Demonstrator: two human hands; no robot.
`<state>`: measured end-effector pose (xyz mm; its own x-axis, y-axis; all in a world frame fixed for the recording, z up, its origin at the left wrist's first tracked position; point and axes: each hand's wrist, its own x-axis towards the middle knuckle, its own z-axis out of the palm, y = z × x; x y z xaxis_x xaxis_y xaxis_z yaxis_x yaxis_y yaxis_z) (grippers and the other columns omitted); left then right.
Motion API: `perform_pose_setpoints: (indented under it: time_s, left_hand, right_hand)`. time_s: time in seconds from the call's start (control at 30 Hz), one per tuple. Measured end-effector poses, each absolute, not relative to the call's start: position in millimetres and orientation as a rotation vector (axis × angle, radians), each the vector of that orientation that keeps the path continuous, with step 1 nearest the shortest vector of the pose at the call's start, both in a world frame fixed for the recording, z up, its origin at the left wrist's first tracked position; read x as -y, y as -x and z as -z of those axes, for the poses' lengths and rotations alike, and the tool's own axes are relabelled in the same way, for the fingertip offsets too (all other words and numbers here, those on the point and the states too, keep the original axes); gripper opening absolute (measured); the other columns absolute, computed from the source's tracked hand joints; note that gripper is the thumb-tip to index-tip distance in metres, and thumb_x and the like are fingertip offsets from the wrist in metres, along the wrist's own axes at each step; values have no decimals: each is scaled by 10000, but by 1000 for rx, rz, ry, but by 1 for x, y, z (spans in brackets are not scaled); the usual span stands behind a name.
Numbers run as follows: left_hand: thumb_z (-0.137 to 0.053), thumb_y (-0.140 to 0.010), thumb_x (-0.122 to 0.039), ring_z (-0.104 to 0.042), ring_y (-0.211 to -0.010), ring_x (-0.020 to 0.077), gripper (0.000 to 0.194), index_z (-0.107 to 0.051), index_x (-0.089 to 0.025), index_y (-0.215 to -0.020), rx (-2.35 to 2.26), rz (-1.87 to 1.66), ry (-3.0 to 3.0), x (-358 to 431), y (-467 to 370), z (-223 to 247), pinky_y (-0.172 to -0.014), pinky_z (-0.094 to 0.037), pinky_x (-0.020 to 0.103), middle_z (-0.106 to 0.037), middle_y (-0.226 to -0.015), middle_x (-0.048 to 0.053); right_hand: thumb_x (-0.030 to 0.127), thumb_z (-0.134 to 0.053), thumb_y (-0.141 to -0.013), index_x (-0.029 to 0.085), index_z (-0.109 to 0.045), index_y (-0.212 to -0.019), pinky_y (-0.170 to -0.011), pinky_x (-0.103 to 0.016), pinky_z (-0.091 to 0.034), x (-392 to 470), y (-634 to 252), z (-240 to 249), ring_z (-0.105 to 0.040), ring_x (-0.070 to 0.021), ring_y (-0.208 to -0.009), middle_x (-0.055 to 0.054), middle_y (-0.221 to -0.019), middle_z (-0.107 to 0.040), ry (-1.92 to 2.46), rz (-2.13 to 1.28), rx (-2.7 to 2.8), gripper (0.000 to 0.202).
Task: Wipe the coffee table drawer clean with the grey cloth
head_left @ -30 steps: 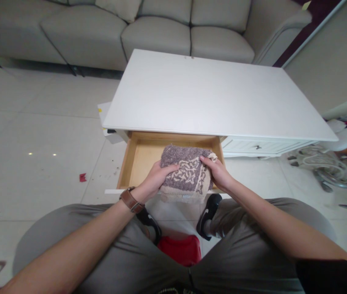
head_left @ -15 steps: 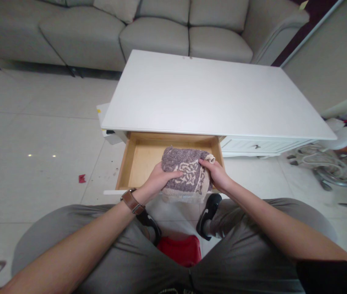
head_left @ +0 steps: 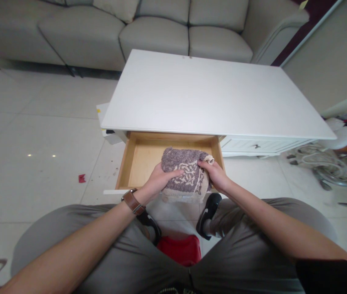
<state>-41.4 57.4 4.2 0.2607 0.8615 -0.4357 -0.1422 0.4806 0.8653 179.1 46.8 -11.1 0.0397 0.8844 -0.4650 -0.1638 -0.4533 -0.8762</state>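
Note:
A folded towel [head_left: 185,163], greyish purple with a cream pattern, is held up between both hands over the front of a pulled-out wooden drawer [head_left: 142,153]. My left hand [head_left: 158,179] is closed on its left side, the thumb lying across the top. At the right edge my right hand [head_left: 214,173] grips it, thumb on top beside a small rolled cream corner. The fingers beneath the cloth are hidden. Bare wood shows on the drawer floor to the left of the towel.
The drawer belongs to a white coffee table [head_left: 213,96], with a second drawer [head_left: 255,145] shut on the right. Behind stands a grey sofa [head_left: 158,38]. A red plastic object [head_left: 181,249] lies between my feet. Coiled hose-like things [head_left: 310,163] lie at right.
Almost nothing differs. My right thumb has shifted very slightly left on the towel, and the towel stays in both hands over the drawer front.

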Motion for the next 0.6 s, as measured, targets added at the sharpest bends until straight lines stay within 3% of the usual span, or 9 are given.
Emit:
perform_pose_setpoints:
  time_s: [0.6]
  left_hand:
    - [-919, -657, -371, -734, -1139, 319, 614, -754, -141, -1202, -1128, -817, -721, -57, 41, -2, -1072, -543, 466, -783, -1239, 142]
  right_hand:
    - [444, -830, -685, 207, -775, -963, -919, -394, -550, -46, -179, 15, -734, -279, -951, -45, -967, -811, 1482, -1542, 805, 370]
